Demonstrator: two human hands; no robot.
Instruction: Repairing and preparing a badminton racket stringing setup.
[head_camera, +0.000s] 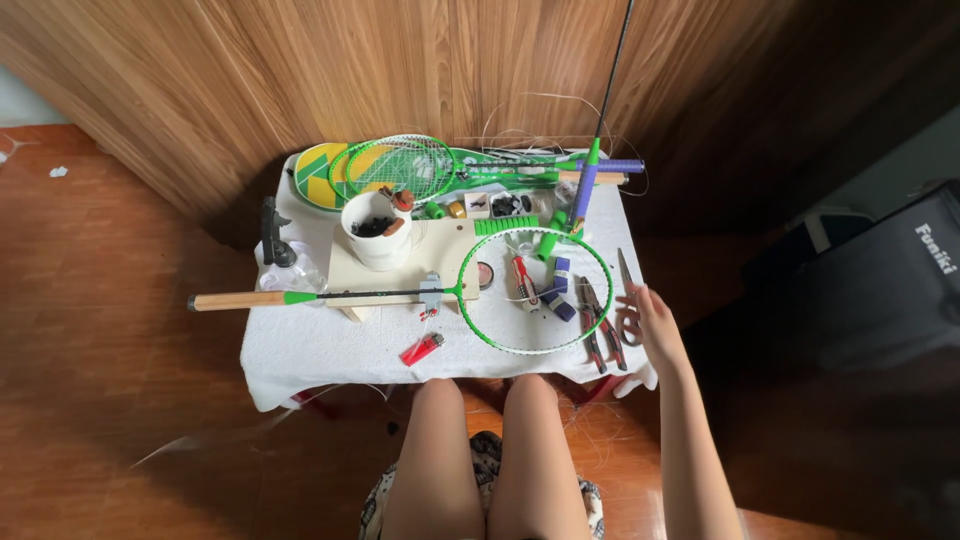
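A green racket (470, 295) lies across the table (320, 350), its unstrung head near the right edge. The right hand (652, 318) rests open by the scissors (626, 300), right of the racket head; pliers (598, 325) lie between. A red lighter (422, 349) sits below the shaft, a white cup (375, 232) above.

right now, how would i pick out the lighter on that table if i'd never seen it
Start at the small table draped in a white cloth, then find the unstrung green racket frame lying across its near half. The lighter lies on the cloth just left of that hoop, near the table's front edge, below the racket's shaft. It is the only small bright red thing lying alone there, well away from the right hand.
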